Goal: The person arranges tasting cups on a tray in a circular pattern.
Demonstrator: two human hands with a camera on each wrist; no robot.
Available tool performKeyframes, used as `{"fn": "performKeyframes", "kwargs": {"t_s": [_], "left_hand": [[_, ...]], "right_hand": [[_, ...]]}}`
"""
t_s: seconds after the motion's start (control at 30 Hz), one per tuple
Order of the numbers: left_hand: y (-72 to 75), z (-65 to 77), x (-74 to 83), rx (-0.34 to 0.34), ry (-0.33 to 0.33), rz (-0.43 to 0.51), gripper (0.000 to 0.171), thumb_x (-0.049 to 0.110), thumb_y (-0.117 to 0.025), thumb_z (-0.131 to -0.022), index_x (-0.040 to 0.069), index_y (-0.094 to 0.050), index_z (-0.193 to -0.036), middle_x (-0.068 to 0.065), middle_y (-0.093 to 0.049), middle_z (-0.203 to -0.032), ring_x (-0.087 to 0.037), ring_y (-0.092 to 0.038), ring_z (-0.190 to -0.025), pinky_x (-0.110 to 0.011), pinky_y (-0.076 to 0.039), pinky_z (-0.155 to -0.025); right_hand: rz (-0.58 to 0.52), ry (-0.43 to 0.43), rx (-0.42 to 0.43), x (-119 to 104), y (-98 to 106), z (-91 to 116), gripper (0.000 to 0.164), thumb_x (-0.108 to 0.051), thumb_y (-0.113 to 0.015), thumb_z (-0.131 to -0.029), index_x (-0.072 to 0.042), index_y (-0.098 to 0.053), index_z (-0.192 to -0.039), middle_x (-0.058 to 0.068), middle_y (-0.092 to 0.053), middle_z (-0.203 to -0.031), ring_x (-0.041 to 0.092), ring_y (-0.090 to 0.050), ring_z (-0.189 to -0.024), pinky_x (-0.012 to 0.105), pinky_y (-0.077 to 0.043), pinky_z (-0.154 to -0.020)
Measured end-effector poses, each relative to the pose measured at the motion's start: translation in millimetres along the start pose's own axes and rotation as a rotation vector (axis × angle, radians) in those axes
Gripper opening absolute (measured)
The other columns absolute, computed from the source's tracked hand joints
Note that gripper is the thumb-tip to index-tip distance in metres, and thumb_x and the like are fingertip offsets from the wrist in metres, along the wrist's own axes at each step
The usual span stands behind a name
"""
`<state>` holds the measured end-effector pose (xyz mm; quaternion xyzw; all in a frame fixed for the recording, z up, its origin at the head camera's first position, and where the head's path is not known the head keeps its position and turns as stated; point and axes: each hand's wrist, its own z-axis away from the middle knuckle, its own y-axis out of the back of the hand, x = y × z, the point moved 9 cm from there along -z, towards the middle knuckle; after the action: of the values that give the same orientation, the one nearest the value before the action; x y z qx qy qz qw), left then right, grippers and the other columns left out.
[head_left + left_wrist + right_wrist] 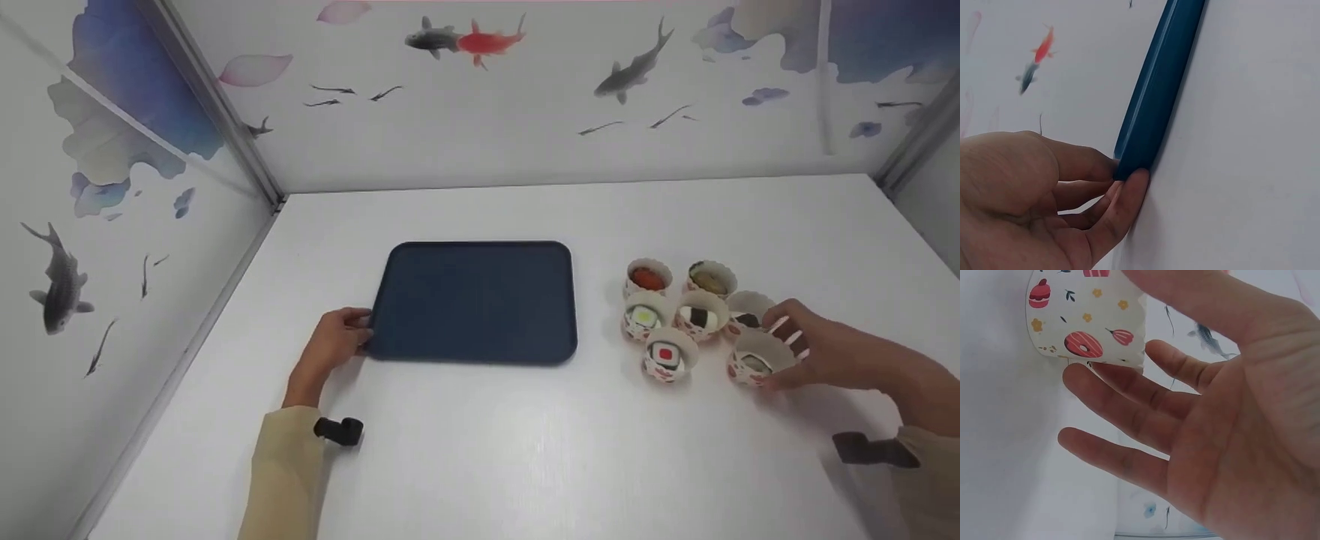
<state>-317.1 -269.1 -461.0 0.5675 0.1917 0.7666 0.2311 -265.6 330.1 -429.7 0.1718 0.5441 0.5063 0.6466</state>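
At the left, my left hand (339, 341) pinches the near left corner of a dark blue tray (476, 300); in the left wrist view thumb and fingers meet at its edge (1154, 101). On the right side, my right hand (840, 352) has its thumb and fingers around a patterned paper cup (746, 367), the nearest right one of a group. Dessert and flower prints show on that cup (1086, 320) in the right wrist view, where the outer fingers are spread fairly straight. A pale piece lies inside it.
Several similar cups stand close together: one with a red-centred sushi roll (666, 358), one with a black-banded white piece (701, 315), one with a green-centred roll (643, 319), one with red filling (648, 279). Fish-printed walls (525, 135) bound the white table (487, 450).
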Motion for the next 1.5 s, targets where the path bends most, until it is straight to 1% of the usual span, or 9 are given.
{"fn": "performKeyframes", "kwargs": {"t_s": [0.33, 0.77, 0.83, 1.0, 1.1, 1.2, 1.3, 1.37, 1.5], "left_hand": [[1.9, 3.5, 2.4, 0.008, -0.013, 0.010, 0.044, 0.001, -0.050, -0.100, -0.008, -0.046, -0.144, -0.028, -0.056, -0.134, -0.031, -0.065, -0.113, -0.029, -0.060, -0.083], [-6.9, -1.2, 2.3, 0.005, -0.014, 0.044, 0.042, 0.000, -0.050, -0.100, -0.008, -0.048, -0.142, -0.027, -0.057, -0.131, -0.028, -0.066, -0.109, -0.029, -0.060, -0.083], [-7.1, -1.8, 1.1, 0.004, -0.014, 0.044, 0.042, 0.000, -0.051, -0.100, -0.008, -0.049, -0.141, -0.026, -0.058, -0.129, -0.026, -0.066, -0.105, -0.028, -0.061, -0.082], [-3.8, -2.2, -1.4, 0.016, -0.009, 0.053, 0.041, -0.001, -0.052, -0.100, -0.008, -0.051, -0.140, -0.026, -0.059, -0.128, -0.023, -0.066, -0.103, -0.027, -0.060, -0.080], [-3.6, -2.9, -2.6, 0.023, -0.012, 0.061, 0.041, -0.001, -0.052, -0.100, -0.008, -0.051, -0.140, -0.026, -0.059, -0.129, -0.023, -0.066, -0.103, -0.027, -0.061, -0.080], [-5.5, -2.9, -4.1, 0.021, -0.005, 0.059, 0.041, 0.000, -0.052, -0.100, -0.007, -0.051, -0.140, -0.026, -0.059, -0.128, -0.022, -0.066, -0.101, -0.027, -0.061, -0.079], [-6.7, -2.7, -3.9, 0.022, 0.000, 0.053, 0.041, 0.000, -0.052, -0.100, -0.007, -0.052, -0.140, -0.025, -0.059, -0.128, -0.022, -0.066, -0.101, -0.027, -0.060, -0.079], [-6.2, -2.3, -2.6, 0.024, -0.009, 0.046, 0.041, 0.000, -0.052, -0.100, -0.007, -0.051, -0.140, -0.025, -0.059, -0.128, -0.023, -0.066, -0.102, -0.027, -0.060, -0.080], [-2.5, -0.9, -0.5, 0.036, -0.015, 0.034, 0.041, 0.001, -0.052, -0.100, -0.007, -0.051, -0.140, -0.024, -0.059, -0.126, -0.024, -0.066, -0.103, -0.028, -0.060, -0.080]], "right_hand": [[0.044, 0.035, 0.002, -1, 4, -1, 0.077, -0.039, -0.081, -0.082, -0.012, -0.036, -0.139, 0.025, -0.055, -0.125, 0.042, -0.059, -0.111, 0.047, -0.055, -0.083], [0.058, 0.056, 0.086, 0, 15, 6, 0.064, -0.034, -0.077, -0.088, -0.006, -0.049, -0.138, 0.019, -0.054, -0.129, 0.038, -0.054, -0.113, 0.036, -0.053, -0.082], [0.047, 0.072, 0.099, -2, 15, 6, 0.064, -0.034, -0.077, -0.088, -0.005, -0.050, -0.137, 0.019, -0.055, -0.129, 0.037, -0.055, -0.113, 0.043, -0.054, -0.085], [0.023, 0.100, 0.130, -8, 15, 3, 0.063, -0.038, -0.076, -0.089, -0.009, -0.049, -0.139, 0.017, -0.053, -0.134, -0.003, -0.046, -0.110, 0.064, -0.049, -0.093], [0.017, 0.119, 0.151, -10, 17, 3, 0.060, -0.036, -0.076, -0.089, -0.011, -0.050, -0.138, 0.015, -0.052, -0.134, -0.019, -0.036, -0.100, 0.061, -0.050, -0.094], [0.030, 0.129, 0.159, -11, 18, 4, 0.057, -0.034, -0.076, -0.089, -0.012, -0.051, -0.135, 0.012, -0.054, -0.131, -0.010, -0.048, -0.104, 0.039, -0.054, -0.089], [0.045, 0.126, 0.147, -12, 17, 3, 0.056, -0.034, -0.076, -0.089, -0.011, -0.052, -0.135, 0.018, -0.054, -0.135, 0.020, -0.062, -0.108, 0.026, -0.051, -0.081], [0.049, 0.124, 0.139, -14, 16, 2, 0.058, -0.034, -0.075, -0.090, -0.010, -0.052, -0.137, 0.023, -0.052, -0.139, 0.034, -0.062, -0.110, 0.029, -0.051, -0.081], [0.092, 0.124, 0.166, -24, 19, 0, 0.062, -0.038, -0.075, -0.089, -0.012, -0.052, -0.141, 0.022, -0.053, -0.142, 0.024, -0.059, -0.112, 0.035, -0.052, -0.083]]}}
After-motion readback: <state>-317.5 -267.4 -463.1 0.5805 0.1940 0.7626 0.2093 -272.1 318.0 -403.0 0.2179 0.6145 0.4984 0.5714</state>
